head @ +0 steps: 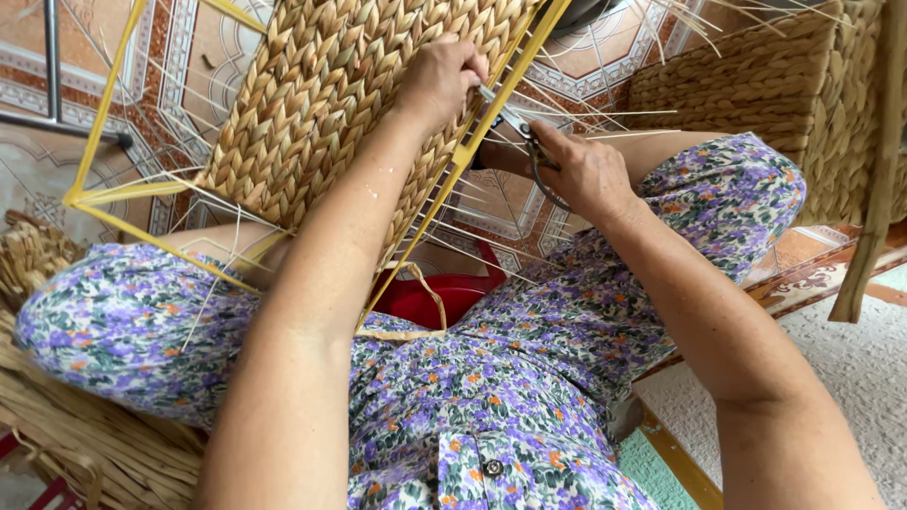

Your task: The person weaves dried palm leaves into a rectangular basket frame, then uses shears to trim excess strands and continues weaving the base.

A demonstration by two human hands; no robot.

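Woven seagrass panel (331, 104) on a yellow wire frame (472, 146), propped across the lap, looks mostly woven; thin stray strands (491, 241) at its right edge remain untrimmed. Left hand (439, 80) pinches that edge, fingers closed; right hand (586, 170) grips scissors (515, 123), blades at the edge. Finished basket (756, 85) far right.

Open tiled floor (57, 170) left of woven panel (321, 104); stiff protruding strands (586, 118) and stacked baskets (756, 85) crowding right

1. A finished woven basket (756, 85) stands at the upper right on the patterned tile floor (38, 161).
2. A red plastic stool (444, 295) shows between the knees.
3. A heap of dried straw (85, 434) lies at the lower left.
4. A pale mat (850, 368) covers the lower right.
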